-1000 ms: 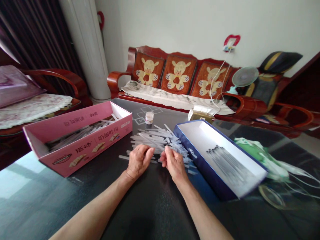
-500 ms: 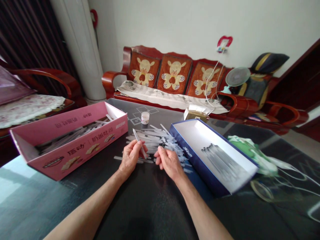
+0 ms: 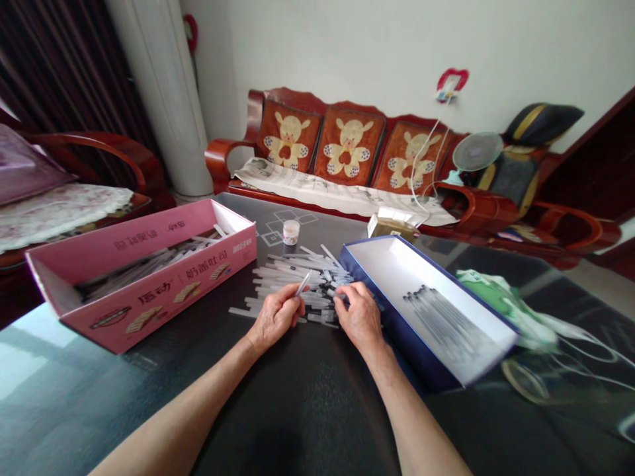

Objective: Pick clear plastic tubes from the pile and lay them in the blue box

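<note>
The person's left hand [image 3: 275, 318] sat at the lower middle of the frame, its grip clamped between thumb and fingers on one thin clear plastic stick [image 3: 302, 283], which pointed up and to the right over the pile. The right hand [image 3: 360, 316] lay just beside it, fingers curled down onto the edge of a loose pile of clear plastic sticks [image 3: 282, 281]; that grip was closed up, but whether it held a stick I could not tell. The pile spread across the middle of a dark glossy table [image 3: 302, 410], with a few sticks lying apart toward the left.

To the left of the hands, a pink printed carton [image 3: 153, 294] lay open with more sticks heaped inside. To the right, a blue-edged white box [image 3: 391, 264] stood open, holding a neat row of dark-tipped sticks [image 3: 441, 322]. A small white-capped jar [image 3: 291, 232] stood beyond the pile, and a cardboard packet [image 3: 391, 226] sat near the far table edge. A green and white plastic bundle [image 3: 501, 297] lay at the right. Across the upper part of the frame stood a carved red wooden sofa [image 3: 347, 149] with bear-patterned cushions, and a small electric fan [image 3: 473, 151] rested at its right end.
</note>
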The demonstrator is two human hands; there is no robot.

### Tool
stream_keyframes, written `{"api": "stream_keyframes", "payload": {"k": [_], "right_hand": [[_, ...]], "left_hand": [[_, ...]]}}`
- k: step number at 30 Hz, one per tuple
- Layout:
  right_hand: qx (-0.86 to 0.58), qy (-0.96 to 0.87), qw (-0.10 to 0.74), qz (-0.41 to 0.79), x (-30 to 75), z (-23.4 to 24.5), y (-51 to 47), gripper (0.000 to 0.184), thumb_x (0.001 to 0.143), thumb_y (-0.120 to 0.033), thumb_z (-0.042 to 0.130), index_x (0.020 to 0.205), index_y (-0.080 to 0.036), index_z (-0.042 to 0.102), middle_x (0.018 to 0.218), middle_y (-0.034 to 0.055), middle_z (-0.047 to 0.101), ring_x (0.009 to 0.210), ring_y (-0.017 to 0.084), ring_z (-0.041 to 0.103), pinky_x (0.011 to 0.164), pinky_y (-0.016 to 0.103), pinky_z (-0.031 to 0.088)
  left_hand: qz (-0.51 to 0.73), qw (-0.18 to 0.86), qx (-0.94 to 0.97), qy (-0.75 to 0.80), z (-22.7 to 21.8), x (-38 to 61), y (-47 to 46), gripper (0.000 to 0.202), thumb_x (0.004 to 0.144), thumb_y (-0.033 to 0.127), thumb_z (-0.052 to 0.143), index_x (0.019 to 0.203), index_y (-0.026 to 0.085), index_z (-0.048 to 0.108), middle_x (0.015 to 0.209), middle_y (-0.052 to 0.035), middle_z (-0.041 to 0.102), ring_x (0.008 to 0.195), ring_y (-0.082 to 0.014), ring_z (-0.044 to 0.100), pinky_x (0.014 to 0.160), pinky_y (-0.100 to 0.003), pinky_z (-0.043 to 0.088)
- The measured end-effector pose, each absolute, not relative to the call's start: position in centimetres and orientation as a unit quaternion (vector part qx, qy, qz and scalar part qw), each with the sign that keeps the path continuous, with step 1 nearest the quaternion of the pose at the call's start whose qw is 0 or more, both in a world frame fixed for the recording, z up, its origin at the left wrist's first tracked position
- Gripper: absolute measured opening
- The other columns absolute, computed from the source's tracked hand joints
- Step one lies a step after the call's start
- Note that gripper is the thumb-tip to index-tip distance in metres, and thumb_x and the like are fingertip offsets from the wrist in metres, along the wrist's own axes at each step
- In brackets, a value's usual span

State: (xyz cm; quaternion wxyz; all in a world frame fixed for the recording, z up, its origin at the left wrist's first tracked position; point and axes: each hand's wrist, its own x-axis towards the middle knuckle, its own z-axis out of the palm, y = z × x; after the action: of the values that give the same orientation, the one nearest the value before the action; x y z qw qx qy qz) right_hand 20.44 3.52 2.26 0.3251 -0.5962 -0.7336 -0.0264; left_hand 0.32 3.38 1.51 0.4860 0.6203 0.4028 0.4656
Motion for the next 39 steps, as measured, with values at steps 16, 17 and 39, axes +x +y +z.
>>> {"api": "stream_keyframes", "payload": {"k": [16, 17, 39], "right_hand": [[-0.462, -0.379, 0.606, 0.525, 18.1, 4.5, 3.5, 0.035, 0.073, -0.037, 0.061, 0.104, -0.022, 0.062, 0.075, -0.0003, 0.062, 0.069, 0.014, 0.060, 0.060, 0.024, 0.047], [-0.450, -0.358, 0.612, 0.544, 18.0, 4.5, 3.4, 0.033, 0.071, -0.038, 0.064, 0.099, -0.021, 0.062, 0.075, -0.0003, 0.063, 0.068, 0.014, 0.060, 0.059, 0.024, 0.047], [-0.458, -0.413, 0.591, 0.520, 16.6, 3.6, 2.6, 0.030, 0.067, -0.041, 0.075, 0.085, -0.019, 0.064, 0.084, 0.0016, 0.071, 0.070, 0.014, 0.064, 0.065, 0.027, 0.051]], "left_hand": [[0.397, 0.426, 0.727, 0.364, 1.4, 0.6, 2.9, 0.047, 0.093, 0.040, 0.042, 0.134, 0.018, 0.048, 0.066, 0.0010, 0.060, 0.045, -0.0065, 0.047, 0.045, -0.017, 0.038], [0.395, 0.420, 0.733, 0.362, 1.4, 0.6, 2.9, 0.046, 0.093, 0.039, 0.042, 0.133, 0.018, 0.049, 0.066, 0.0008, 0.060, 0.046, -0.0066, 0.047, 0.046, -0.017, 0.038], [0.364, 0.338, 0.775, 0.389, 2.4, 0.3, 2.9, 0.036, 0.094, 0.038, 0.040, 0.077, 0.017, 0.063, 0.056, 0.0011, 0.055, 0.049, -0.0094, 0.049, 0.053, -0.021, 0.036]]}}
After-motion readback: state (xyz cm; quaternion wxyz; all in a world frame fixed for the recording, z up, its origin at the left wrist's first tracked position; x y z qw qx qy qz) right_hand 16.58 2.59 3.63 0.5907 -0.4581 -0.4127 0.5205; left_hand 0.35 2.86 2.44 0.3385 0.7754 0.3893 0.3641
